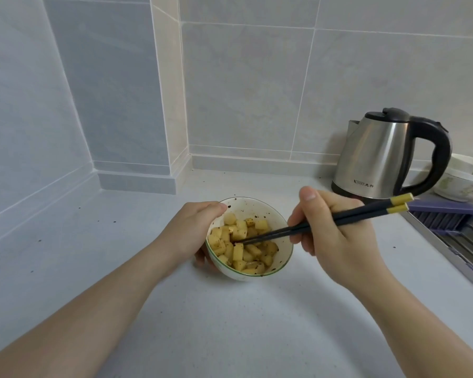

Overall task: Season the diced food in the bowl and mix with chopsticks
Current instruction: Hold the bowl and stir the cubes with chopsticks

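Observation:
A white bowl [280,256] with a green rim stands on the pale counter, tilted slightly toward me. It holds several yellow diced pieces [243,248] speckled with dark seasoning. My left hand [191,230] grips the bowl's left side, thumb over the rim. My right hand [331,236] holds a pair of dark chopsticks [347,215] with yellow ends. Their tips are down among the diced pieces near the bowl's middle.
A steel electric kettle [380,156] with a black handle stands at the back right. Behind it sit white dishes [464,184]. A sink with a purple rack [445,214] lies along the right edge. Tiled walls form a corner at the back left. Dark specks dot the counter [230,323].

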